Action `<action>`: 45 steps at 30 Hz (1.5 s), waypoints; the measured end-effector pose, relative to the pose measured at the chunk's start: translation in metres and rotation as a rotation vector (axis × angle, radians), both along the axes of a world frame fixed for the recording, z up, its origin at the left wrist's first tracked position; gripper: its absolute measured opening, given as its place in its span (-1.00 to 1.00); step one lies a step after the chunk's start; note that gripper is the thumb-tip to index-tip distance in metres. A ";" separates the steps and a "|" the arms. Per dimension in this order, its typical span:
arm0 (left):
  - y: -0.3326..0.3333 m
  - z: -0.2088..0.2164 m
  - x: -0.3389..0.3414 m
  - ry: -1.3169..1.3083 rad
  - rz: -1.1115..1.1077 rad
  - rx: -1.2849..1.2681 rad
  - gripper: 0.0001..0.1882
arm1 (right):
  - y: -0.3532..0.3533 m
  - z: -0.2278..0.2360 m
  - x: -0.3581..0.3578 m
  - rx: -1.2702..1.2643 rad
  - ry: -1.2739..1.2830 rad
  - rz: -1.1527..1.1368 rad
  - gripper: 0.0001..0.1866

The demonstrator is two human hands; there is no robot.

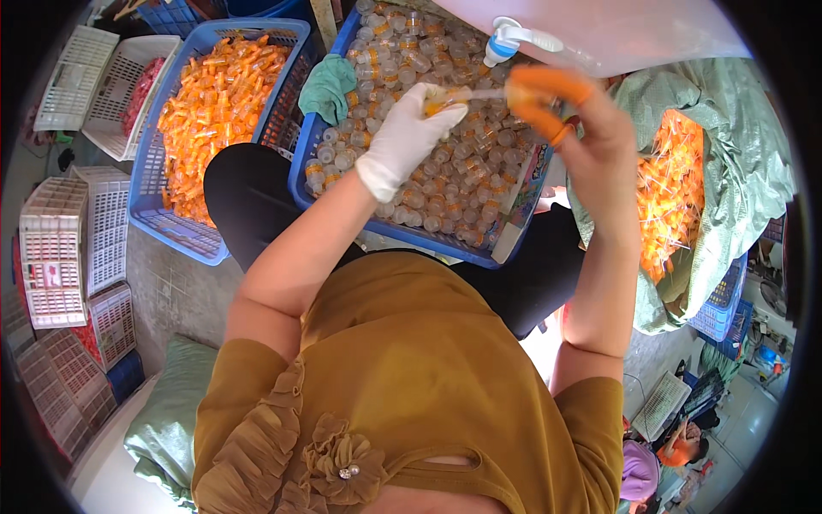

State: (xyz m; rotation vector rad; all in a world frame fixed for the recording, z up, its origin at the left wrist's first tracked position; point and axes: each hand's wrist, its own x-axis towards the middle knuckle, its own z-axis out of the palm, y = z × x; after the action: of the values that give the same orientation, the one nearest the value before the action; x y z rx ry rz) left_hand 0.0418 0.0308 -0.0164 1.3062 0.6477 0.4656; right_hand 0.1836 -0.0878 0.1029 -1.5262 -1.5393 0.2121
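Note:
My left hand (407, 134), in a white glove, is closed around a small clear bottle (445, 102) with an orange-yellow band, held above the bin. My right hand (582, 128) wears orange covers on its fingertips and is blurred by motion. Its thumb and fingers pinch one end of a thin whitish stem (486, 94), whose other end meets the bottle's mouth. What else sits in that pinch is hidden. Below both hands, a blue bin (300, 167) on my lap holds many similar clear bottles (437, 184) with orange bands. A green cloth (328, 88) hangs over its left edge.
To the left stands a blue basket (141, 193) full of orange-topped bottles (218, 111). At right, an open green woven sack (741, 128) holds orange pieces with white stems (672, 197). A white-and-blue tap (505, 43) juts above the bin. White crates (53, 248) are stacked far left.

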 end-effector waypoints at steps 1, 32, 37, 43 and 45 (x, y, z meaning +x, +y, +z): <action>0.004 -0.003 -0.009 -0.018 -0.047 -0.062 -0.64 | -0.007 -0.008 0.005 -0.028 -0.188 -0.028 -0.70; -0.013 0.031 -0.054 -0.088 0.334 1.399 -0.46 | -0.071 -0.045 0.017 -0.569 0.787 -0.065 -0.42; 0.060 0.030 -0.087 -0.152 0.876 1.094 -0.59 | -0.127 -0.038 0.125 -0.354 0.184 -0.447 -0.64; 0.026 -0.014 -0.063 0.332 -0.192 0.683 -0.77 | -0.167 -0.085 0.234 -0.692 -0.286 -0.819 -0.71; 0.014 -0.062 -0.052 0.485 -0.445 0.988 -0.81 | -0.153 -0.100 0.238 -0.609 -0.299 -0.757 -0.69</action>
State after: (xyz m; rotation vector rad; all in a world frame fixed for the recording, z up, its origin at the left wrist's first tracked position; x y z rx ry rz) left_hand -0.0101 0.0451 -0.0786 2.4836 0.4930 0.0659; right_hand 0.4220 -0.2408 0.0034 -2.6120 -1.0351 0.0032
